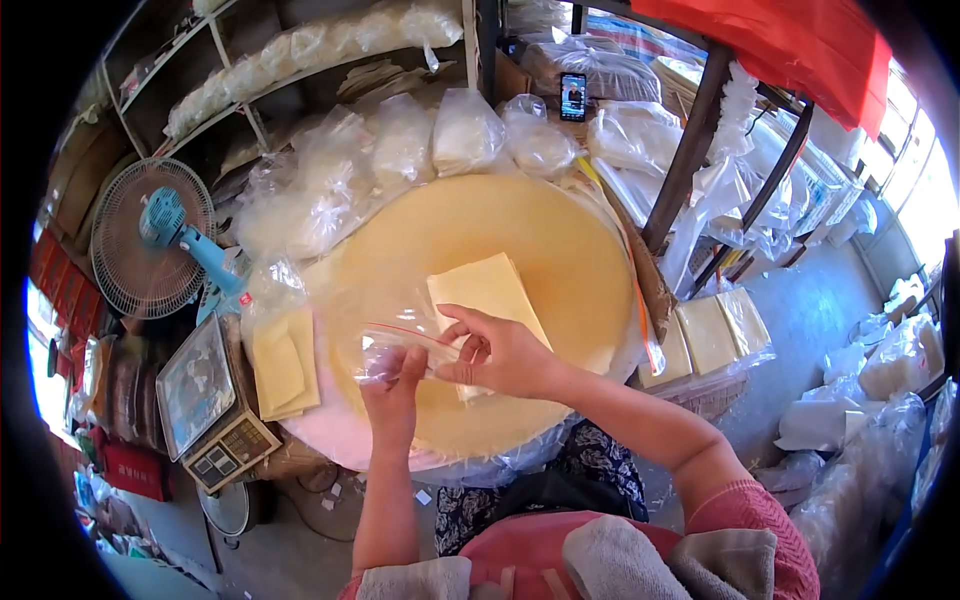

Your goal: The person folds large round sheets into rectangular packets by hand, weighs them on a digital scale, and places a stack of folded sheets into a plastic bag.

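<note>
My left hand [398, 385] is closed on a clear plastic bag [385, 335] with a red line along its edge. The fingers of my right hand [500, 355] are curled and pinch the bag's near right edge. Under and beyond my right hand lies a stack of pale yellow rectangular sheets [490, 280]. It rests on a wide, round, yellowish surface [570, 235]. A smaller pile of yellow sheets [285, 365] sits by the left edge of the round surface. What, if anything, is inside the bag is hard to see.
A digital scale [215, 410] stands at the left, with a teal fan [160, 225] behind it. Filled clear bags [400, 140] line the far edge. A phone [573, 97] stands upright at the back. Wrapped yellow stacks [705, 330] lie at the right, beside a dark post [690, 145].
</note>
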{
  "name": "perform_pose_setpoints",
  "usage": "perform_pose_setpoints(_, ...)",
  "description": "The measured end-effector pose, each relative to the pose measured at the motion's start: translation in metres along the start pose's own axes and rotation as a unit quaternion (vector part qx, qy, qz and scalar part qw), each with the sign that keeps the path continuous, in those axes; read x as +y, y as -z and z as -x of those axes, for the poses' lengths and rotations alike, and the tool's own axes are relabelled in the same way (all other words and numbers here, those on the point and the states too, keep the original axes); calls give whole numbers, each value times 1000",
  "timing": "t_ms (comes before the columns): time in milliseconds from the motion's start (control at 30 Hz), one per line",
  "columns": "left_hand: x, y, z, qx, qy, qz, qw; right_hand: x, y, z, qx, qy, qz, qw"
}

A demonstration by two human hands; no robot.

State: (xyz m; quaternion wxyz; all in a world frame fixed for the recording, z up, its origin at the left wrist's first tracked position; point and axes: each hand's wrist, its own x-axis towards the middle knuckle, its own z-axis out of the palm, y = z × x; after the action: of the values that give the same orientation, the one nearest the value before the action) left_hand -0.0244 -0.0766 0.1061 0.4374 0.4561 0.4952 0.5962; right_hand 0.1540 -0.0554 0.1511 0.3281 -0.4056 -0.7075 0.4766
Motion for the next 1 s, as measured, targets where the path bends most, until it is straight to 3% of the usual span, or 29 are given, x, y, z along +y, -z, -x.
perform_pose_setpoints(100,19,17,8,-55,-89,-183,977,4,-7,-3,-20,28,-52,998)
perform_pose_setpoints(200,59,31,15,-78,-135,-269,951,-9,-19,-2,-23,69,-40,997)
perform_pose_setpoints(233,62,38,15,-63,-86,-247,963,-12,-23,-2,-26,68,-26,997)
perform_pose_setpoints(367,79,43,15,-15,-84,-268,960,-16,-37,3,-6,65,-47,997)
perform_pose_setpoints(467,67,21,10,155,-168,-364,903,4,-41,5,60,30,-75,995)
perform_pose_setpoints(500,57,16,13,161,-148,-353,910,16,-43,6,89,4,-85,992)
perform_pose_setpoints(600,26,0,25,-26,-140,-246,959,32,-43,19,129,-41,-54,989)
perform_pose_setpoints(667,29,-7,27,-133,-40,-215,967,35,-46,31,131,-29,-36,990)
perform_pose_setpoints(700,20,-5,25,-156,0,-204,967,39,-49,34,134,-44,-30,990)
perform_pose_setpoints(800,10,-5,27,-137,-12,-233,963,52,-52,40,164,-7,-32,986)
perform_pose_setpoints(933,18,-5,31,-214,142,-168,952,54,-54,50,138,14,-33,990)
perform_pose_setpoints(1000,13,0,30,-244,162,-135,947,51,-51,52,102,-9,-48,994)
